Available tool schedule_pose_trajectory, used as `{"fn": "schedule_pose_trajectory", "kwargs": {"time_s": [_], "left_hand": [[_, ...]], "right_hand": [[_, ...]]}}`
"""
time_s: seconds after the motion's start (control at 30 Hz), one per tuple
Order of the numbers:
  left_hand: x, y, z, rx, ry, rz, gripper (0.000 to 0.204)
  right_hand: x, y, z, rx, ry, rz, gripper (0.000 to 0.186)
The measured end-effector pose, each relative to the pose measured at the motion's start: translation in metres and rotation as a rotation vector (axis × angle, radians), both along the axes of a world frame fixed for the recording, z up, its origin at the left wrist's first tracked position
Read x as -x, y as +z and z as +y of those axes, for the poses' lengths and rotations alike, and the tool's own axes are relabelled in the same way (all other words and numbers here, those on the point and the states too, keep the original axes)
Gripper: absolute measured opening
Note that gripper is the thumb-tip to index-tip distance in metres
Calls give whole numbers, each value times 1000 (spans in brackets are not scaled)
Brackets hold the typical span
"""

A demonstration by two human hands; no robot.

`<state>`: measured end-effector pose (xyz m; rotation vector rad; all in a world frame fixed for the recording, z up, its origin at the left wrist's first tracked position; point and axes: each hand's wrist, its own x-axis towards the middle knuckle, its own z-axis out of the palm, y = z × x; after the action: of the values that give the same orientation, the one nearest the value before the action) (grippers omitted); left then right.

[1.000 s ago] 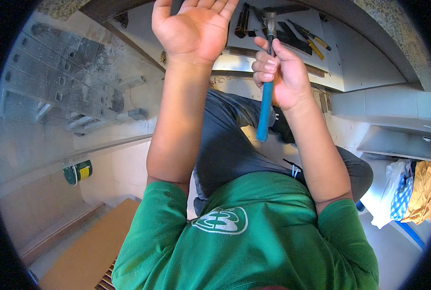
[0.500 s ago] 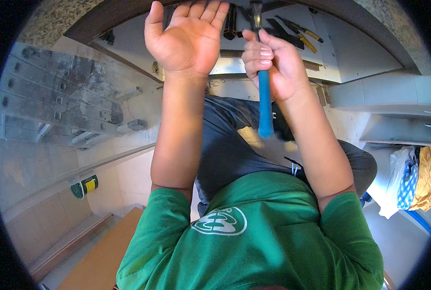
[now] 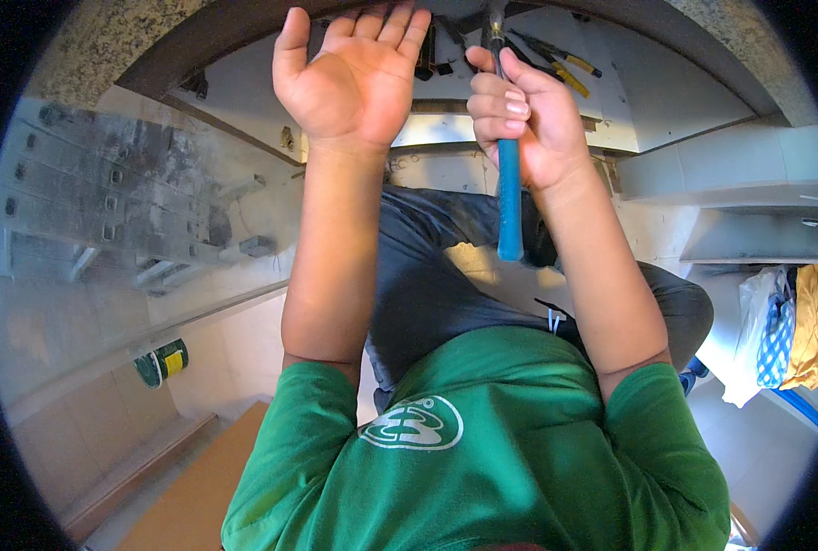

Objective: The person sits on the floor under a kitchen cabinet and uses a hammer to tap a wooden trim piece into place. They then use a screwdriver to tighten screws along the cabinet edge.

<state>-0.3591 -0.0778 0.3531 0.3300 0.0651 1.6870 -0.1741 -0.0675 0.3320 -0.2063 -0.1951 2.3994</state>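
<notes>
My left hand [image 3: 347,87] is raised at the top of the view, palm facing up. Its fingers are stretched out, and the tips reach against or just under the dark curved edge [image 3: 184,60]; whether they press on it I cannot tell. In my right hand [image 3: 539,115] is what looks like a hammer, gripped around the upper part of its blue handle [image 3: 509,197]. The metal shaft runs up past my thumb toward the dark edge, and its head is not visible. The handle's lower end hangs free above my lap.
Yellow-handled pliers [image 3: 570,78] and other dark tools lie on the pale surface beyond my hands. A speckled stone slab [image 3: 106,41] curves overhead. On the left are a glassy panel [image 3: 97,202] and a green can [image 3: 161,363]. Bags and cloths [image 3: 804,331] hang at right.
The hammer and my right hand have shifted slightly to the right, and the shaft is more upright. My left hand stays in nearly the same place.
</notes>
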Motion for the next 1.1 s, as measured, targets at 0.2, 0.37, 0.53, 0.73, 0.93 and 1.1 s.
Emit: {"fn": "schedule_pose_trajectory", "kwargs": {"time_s": [0.2,0.37,0.53,0.73,0.93,1.1], "left_hand": [[-17,-7,11,-56,-9,-3,64],[-19,-21,21,-174,-72,33,62],[-39,-17,29,-106,-140,-89,62],[-69,-10,24,-82,-55,132,51],[-64,-14,31,-125,-192,-106,65],[-82,-11,32,-117,-134,30,68]], "right_hand": [[-19,4,6,166,-1,16,24],[-26,1,4,54,-41,-5,22],[-52,12,5,263,-124,52,23],[-71,10,0,92,-184,-50,22],[-93,16,5,164,-108,45,22],[-101,16,7,342,-246,-64,22]]}}
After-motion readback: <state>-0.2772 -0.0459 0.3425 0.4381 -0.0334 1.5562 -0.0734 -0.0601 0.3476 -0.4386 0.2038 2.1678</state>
